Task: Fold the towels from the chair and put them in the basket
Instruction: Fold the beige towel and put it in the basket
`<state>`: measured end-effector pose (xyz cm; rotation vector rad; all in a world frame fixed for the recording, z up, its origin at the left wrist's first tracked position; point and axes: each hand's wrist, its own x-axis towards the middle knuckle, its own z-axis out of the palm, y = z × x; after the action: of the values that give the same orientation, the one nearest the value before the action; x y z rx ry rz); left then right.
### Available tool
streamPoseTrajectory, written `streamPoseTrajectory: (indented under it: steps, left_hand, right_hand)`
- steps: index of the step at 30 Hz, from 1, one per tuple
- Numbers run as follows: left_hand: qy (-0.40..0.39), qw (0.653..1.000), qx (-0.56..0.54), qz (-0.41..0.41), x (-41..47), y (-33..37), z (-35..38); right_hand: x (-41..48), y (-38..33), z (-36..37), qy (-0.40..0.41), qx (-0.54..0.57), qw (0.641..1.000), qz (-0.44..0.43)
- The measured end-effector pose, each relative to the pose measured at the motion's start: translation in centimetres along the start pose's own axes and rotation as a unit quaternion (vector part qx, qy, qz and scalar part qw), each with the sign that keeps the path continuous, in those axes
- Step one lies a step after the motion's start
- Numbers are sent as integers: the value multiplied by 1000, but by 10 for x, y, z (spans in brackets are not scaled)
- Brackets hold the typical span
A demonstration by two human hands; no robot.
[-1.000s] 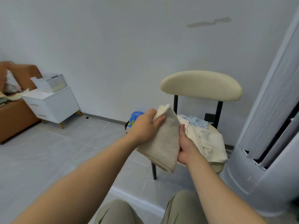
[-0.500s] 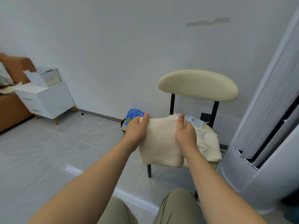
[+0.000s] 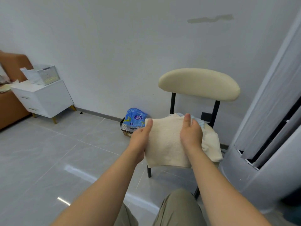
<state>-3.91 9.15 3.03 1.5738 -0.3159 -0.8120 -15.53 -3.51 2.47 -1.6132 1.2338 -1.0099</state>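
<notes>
My left hand [image 3: 141, 139] and right hand [image 3: 191, 136] each pinch the towel [image 3: 164, 145] at its top edge, so it hangs flat for folding before the chair [image 3: 198, 84] at one o'clock; the basket [image 3: 42, 75] sits at ten.

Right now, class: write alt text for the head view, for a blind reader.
A person's left hand and right hand hold a folded cream towel by its sides before a chair with more towels on its seat. A white basket sits on a white cabinet across the room.
</notes>
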Motion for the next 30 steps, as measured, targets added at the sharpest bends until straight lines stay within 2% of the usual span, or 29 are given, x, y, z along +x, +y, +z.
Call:
streamPoseTrajectory:
  steps: [2,4,6,8,9,11,13,18,21,25,30]
  left_hand:
    - [-2,998,60,-2,-4,-12,0]
    - [41,990,129,31,-5,-23,1]
    - [91,982,155,60,-3,-29,0]
    - [133,977,156,65,2,-27,-2]
    - [145,976,150,67,4,-27,-4]
    - [156,972,158,82,2,-26,-5]
    - [147,962,204,107,-2,-29,-4]
    - [158,931,302,132,-13,-38,-2]
    - [141,948,240,152,-13,-35,-7]
    - [153,960,199,121,-6,-40,-13]
    - [116,974,181,69,14,-43,-18]
  right_hand:
    - [1,0,0,1,13,1000,14]
    - [-1,2,1,-17,25,999,46]
    - [0,8,2,-81,77,985,130]
    - [-5,17,2,-160,160,947,228]
    - [-8,23,2,-186,152,940,242]
    - [-16,30,2,-207,48,953,215]
    - [-26,32,4,-186,-50,969,155]
    - [-40,30,3,-106,-155,981,45]
    - [-44,34,-3,-73,-136,988,3]
    - [-40,35,1,-102,-102,989,14]
    - [-31,35,6,-128,-89,987,29]
